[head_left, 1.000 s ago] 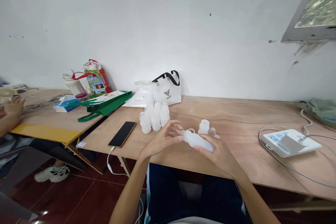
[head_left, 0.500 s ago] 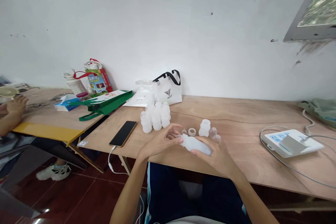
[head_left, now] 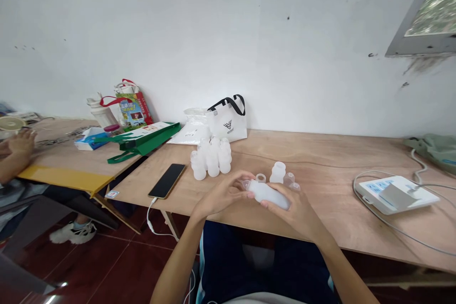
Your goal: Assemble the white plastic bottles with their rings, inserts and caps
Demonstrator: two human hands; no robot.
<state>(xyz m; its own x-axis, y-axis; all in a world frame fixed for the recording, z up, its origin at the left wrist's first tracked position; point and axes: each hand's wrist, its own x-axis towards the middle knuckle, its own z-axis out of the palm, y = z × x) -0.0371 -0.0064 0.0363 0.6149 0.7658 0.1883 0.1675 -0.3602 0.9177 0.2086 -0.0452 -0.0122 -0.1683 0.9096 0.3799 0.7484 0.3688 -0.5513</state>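
Note:
My right hand (head_left: 294,209) is wrapped round the body of a white translucent bottle (head_left: 270,195), which lies tilted with its neck to the left. At that neck end, the fingers of my left hand (head_left: 228,193) close round a clear dome-shaped cap (head_left: 245,184). The cap meets the bottle's neck; whether it is seated there I cannot tell. Just behind, a white ring (head_left: 261,178) lies on the table. An open white bottle (head_left: 278,173) stands beyond my right hand, with two clear caps, one of them (head_left: 289,178), beside it.
Several white bottles (head_left: 213,159) stand grouped at the left. A phone (head_left: 167,181) on a cable lies near the front edge. Behind are a white bag (head_left: 230,126) and a plastic packet (head_left: 188,133). A white device (head_left: 397,194) with cables sits right. Another person's hand (head_left: 22,142) rests far left.
My left hand has moved slightly right, bringing the clear cap up against the bottle's neck. A small clear piece beside the ring is now hidden. The bottle has shifted slightly right.

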